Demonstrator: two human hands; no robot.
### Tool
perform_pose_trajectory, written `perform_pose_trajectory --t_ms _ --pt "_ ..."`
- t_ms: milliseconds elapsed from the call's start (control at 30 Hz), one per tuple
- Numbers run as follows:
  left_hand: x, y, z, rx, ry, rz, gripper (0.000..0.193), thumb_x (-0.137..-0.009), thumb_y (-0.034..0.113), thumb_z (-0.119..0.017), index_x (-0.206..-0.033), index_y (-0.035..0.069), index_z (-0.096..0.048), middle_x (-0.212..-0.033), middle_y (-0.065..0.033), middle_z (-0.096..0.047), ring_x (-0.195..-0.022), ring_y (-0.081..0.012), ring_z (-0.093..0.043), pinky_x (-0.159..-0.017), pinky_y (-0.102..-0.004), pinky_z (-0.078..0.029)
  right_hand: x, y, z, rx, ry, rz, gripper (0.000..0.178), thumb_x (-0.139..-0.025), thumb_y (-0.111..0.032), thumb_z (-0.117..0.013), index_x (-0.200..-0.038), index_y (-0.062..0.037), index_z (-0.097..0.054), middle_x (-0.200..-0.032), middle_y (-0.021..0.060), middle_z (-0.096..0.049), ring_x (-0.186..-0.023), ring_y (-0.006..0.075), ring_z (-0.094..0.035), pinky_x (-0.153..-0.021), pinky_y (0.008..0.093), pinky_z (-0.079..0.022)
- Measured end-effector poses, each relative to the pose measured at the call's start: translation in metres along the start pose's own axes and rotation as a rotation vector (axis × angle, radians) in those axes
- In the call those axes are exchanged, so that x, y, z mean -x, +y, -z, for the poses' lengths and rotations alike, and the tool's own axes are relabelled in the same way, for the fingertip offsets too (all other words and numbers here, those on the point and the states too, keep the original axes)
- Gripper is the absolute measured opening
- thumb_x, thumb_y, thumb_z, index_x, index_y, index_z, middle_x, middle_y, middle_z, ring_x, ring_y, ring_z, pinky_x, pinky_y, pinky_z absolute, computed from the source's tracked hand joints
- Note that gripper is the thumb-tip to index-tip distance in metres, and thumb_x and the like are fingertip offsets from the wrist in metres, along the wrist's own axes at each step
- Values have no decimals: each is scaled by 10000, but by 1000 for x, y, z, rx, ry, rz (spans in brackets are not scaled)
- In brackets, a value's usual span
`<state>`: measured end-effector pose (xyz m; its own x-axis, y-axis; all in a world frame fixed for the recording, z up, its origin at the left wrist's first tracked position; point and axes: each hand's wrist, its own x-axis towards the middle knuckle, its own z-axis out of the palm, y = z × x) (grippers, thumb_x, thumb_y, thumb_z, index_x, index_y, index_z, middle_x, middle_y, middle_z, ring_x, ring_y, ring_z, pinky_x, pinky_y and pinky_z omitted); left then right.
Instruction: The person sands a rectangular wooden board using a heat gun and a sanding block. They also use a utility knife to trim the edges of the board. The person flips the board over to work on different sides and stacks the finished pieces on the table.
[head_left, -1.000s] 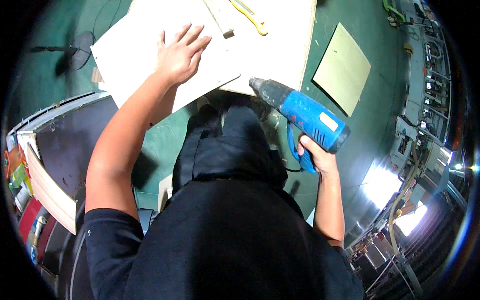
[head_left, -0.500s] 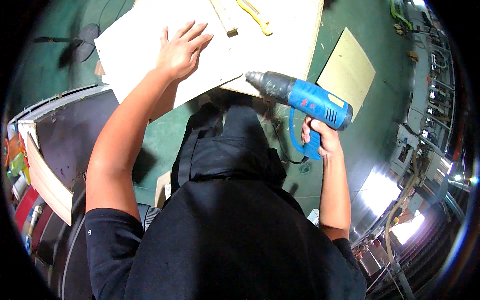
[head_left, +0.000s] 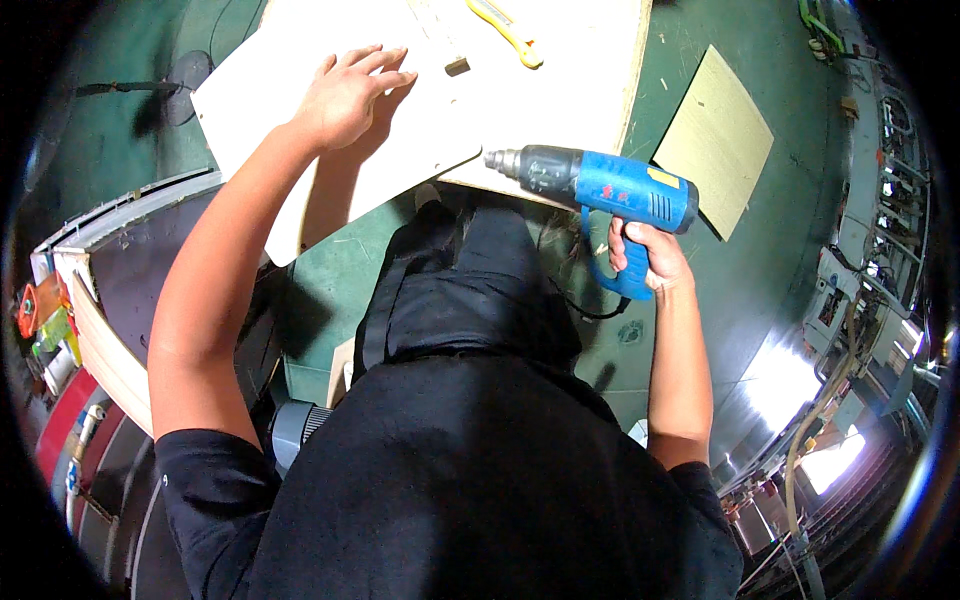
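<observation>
My right hand (head_left: pixel 648 256) is wrapped round the handle of a blue heat gun (head_left: pixel 632 190) with a black front and a metal nozzle. The nozzle points left, at the rounded corner of a pale flat panel (head_left: pixel 400 150); whether they touch I cannot tell. That panel lies on a larger pale board and juts out over its near edge. Over the panel is my left hand (head_left: pixel 345 98), open, fingers stretched towards the right, with a shadow falling beside it. A yellow utility knife (head_left: pixel 505 32) and a pale wooden strip (head_left: pixel 437 35) lie farther back.
A yellowish sheet (head_left: pixel 715 145) lies on the green floor to the right. At the left stands a dark-sided cabinet (head_left: pixel 150 235) with a curved pale wooden piece (head_left: pixel 105 340) by it. The heat gun's black cable (head_left: pixel 600 314) hangs below its handle. Machinery (head_left: pixel 850 270) lines the far right.
My left hand has shifted slightly left, its shadow now wider. The panel's near left corner shows farther left and lower. The heat gun's nozzle stays near the panel corner.
</observation>
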<state>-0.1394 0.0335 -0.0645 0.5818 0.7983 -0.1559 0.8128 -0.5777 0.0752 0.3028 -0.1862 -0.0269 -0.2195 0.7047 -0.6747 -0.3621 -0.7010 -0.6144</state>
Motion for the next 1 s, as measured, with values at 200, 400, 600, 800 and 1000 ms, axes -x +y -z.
perform_pose_trajectory --t_ms 200,400,600,800,1000 --pt "-12 -10 17 10 -118 -62 694 -898 -122 -477 -1421 273 -702 -1616 -74 -516 -1528 -324 -438 -1245 -555 -409 -6 -6 -2 -7 -8 20 270 -914 -239 -770 -1023 -14 -668 -767 121 -680 -595 220 -646 -584 353 -547" --pt "-13 -10 18 14 -140 -79 684 -890 -121 -473 -1414 250 -710 -1618 -94 -510 -1513 -344 -452 -1232 -524 -432 -5 -18 11 109 -42 -66 312 -898 -273 -776 -1051 -25 -662 -776 122 -674 -593 224 -652 -603 359 -558" --pt "-10 -14 13 42 -93 -117 557 -944 -21 -510 -1419 200 -697 -1594 -147 -517 -1474 -402 -463 -1231 -511 -414 -17 -25 2 39 -3 30 296 -907 -277 -763 -1035 -29 -663 -761 112 -659 -584 222 -647 -588 356 -550" --pt "-8 -12 17 38 -119 -102 525 -967 7 -527 -1435 185 -681 -1637 -126 -479 -1492 -411 -440 -1246 -502 -394 -15 -34 9 187 -8 -31 263 -873 -224 -743 -1020 -22 -662 -768 118 -667 -563 234 -645 -553 364 -545" --pt "-8 -9 24 32 -129 -96 543 -971 -10 -516 -1447 196 -674 -1672 -93 -451 -1525 -402 -410 -1264 -497 -373 -17 -43 5 284 47 -103 211 -826 -133 -663 -996 -8 -656 -759 131 -670 -586 251 -664 -552 357 -557"
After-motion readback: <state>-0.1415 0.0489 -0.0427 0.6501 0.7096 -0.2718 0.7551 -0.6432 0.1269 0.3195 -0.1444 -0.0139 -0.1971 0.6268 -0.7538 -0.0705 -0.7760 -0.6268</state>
